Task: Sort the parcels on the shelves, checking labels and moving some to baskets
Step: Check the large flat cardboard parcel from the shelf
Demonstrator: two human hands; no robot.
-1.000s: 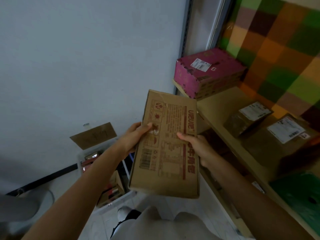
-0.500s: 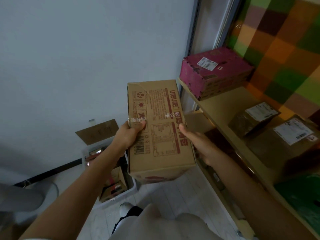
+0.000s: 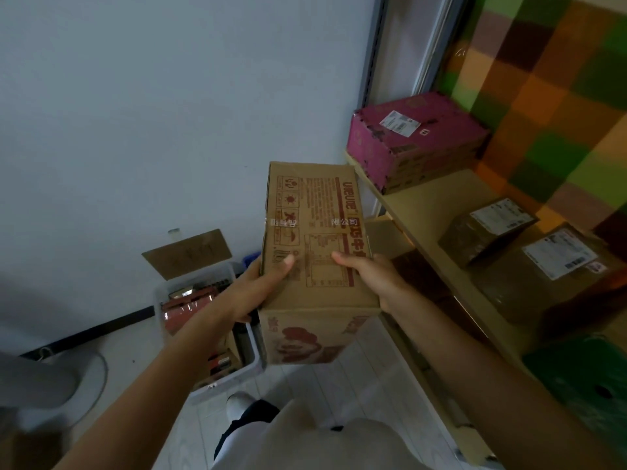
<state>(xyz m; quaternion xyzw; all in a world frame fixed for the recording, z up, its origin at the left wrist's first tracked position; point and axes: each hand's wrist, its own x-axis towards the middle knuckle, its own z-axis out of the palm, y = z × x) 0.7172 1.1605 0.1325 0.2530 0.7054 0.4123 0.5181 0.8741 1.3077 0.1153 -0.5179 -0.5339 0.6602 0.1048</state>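
Observation:
I hold a long brown cardboard box (image 3: 314, 212) with red print in front of me, its printed side facing up. My left hand (image 3: 261, 290) grips its left edge, thumb on top. My right hand (image 3: 373, 279) grips the right edge, thumb across the print. Below the box on the floor stands a clear plastic basket (image 3: 251, 347) with several parcels in it. To the right runs a wooden shelf (image 3: 427, 205) bearing a pink box (image 3: 417, 140) with a white label and two brown taped parcels (image 3: 485, 232) (image 3: 549, 273) with labels.
A white wall fills the left. A cardboard sign (image 3: 188, 252) leans behind the basket. A green parcel (image 3: 583, 378) lies at the shelf's near end. A lower shelf holds dark parcels. My shoe (image 3: 239, 405) stands on the pale tiled floor. A grey object (image 3: 44, 378) sits at the left.
The box has turned in my hands, from its broad face towards me to lying flatter with its end face showing below. Both hands slid towards its near end.

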